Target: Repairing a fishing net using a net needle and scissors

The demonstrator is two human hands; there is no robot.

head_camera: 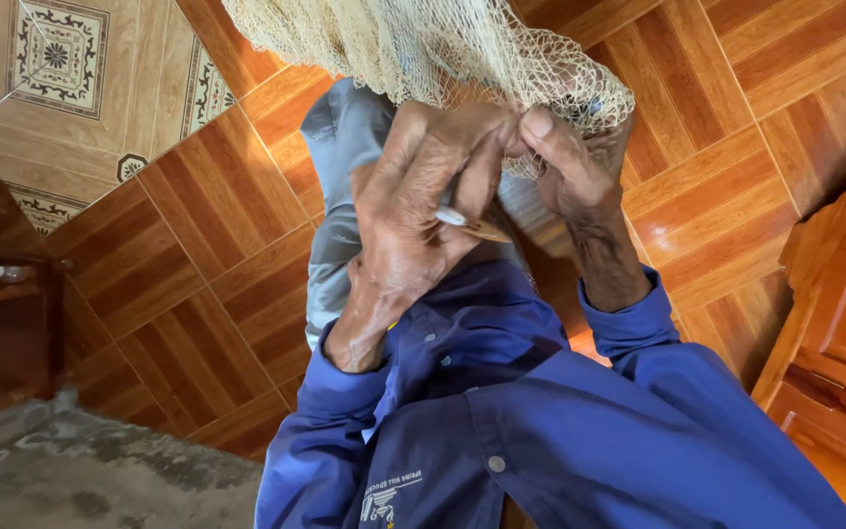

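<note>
Two bare hands met below one pale cream fishing net of fine knotted mesh, which hung from the top of the view. The left hand was closed, its fingers pinching the net's lower edge while one slim wooden netting needle with a light tip lay clamped across its palm. The right hand was also closed on the net, thumb pressed against the mesh just beside the left fingers. Both arms wore one blue button-up work jacket. Underneath lay an orange-brown wood-patterned tile floor; one small whitish bottle, possibly plastic, rested on a dark ledge at the left.
</note>
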